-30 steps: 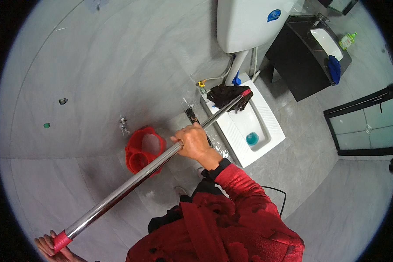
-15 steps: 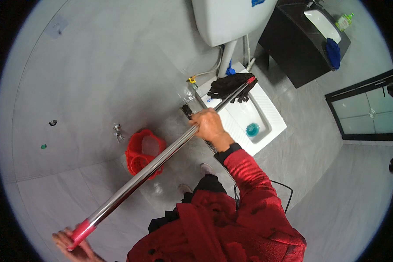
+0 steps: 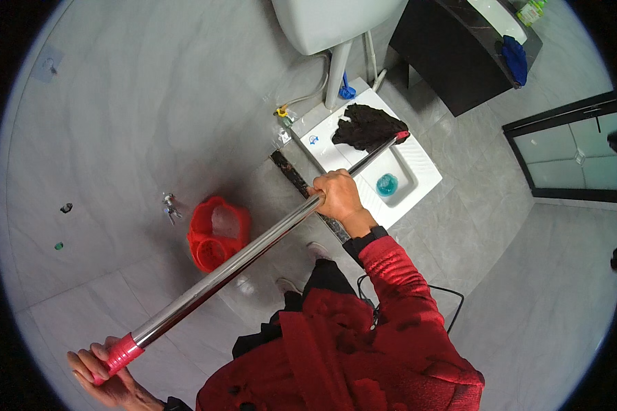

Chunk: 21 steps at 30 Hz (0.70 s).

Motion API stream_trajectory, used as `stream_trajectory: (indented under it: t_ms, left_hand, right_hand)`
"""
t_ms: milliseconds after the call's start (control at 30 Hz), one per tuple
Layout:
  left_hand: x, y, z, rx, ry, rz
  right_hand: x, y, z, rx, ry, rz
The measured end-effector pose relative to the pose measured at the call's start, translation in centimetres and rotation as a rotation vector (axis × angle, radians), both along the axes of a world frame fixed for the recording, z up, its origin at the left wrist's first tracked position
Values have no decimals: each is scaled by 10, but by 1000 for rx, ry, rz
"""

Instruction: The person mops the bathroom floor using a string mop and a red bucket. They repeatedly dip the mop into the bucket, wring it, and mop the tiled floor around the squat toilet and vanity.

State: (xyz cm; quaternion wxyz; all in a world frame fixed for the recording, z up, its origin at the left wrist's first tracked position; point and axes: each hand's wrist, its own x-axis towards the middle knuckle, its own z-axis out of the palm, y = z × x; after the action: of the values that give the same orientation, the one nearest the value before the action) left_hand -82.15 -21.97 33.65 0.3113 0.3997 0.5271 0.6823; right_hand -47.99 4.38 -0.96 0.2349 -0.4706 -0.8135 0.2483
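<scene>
A long mop with a shiny metal pole slants across the view from lower left to upper right. My left hand is closed round its pink end grip. Farther up the pole, my right hand grips the metal with the fingers wrapped round it. The dark, shaggy mop head is at the far part of the white squat toilet, beside a pink joint at the pole's tip. A round turquoise piece shows in the toilet's basin, nearer to me than the mop head.
A red mop bucket stands by the left wall, near a wall tap. The white cistern hangs above the toilet. At the right are a black washbasin cabinet with a blue cloth and a black-framed glass door.
The mop head has spread out and sits lower against the toilet, to the left of the pole's tip. My right hand has shifted slightly right. The whole view has shifted a little.
</scene>
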Motion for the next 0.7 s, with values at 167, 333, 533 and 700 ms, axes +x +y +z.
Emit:
stream_trajectory:
  t_ms: [167, 333, 533, 700]
  left_hand:
    - [-13, 0, -2, -25, -76, -185]
    - [-16, -4, -5, -45, -10, -109]
    - [-27, -12, -10, -61, -85, -44]
    - [-69, -36, 2, -22, -96, -112]
  right_hand:
    - [4, -11, 2, -25, -37, 9]
    - [10, -22, 5, -78, -88, 36]
    - [20, -33, 17, -143, -113, 99]
    - [21, -41, 49, -82, -66, 133]
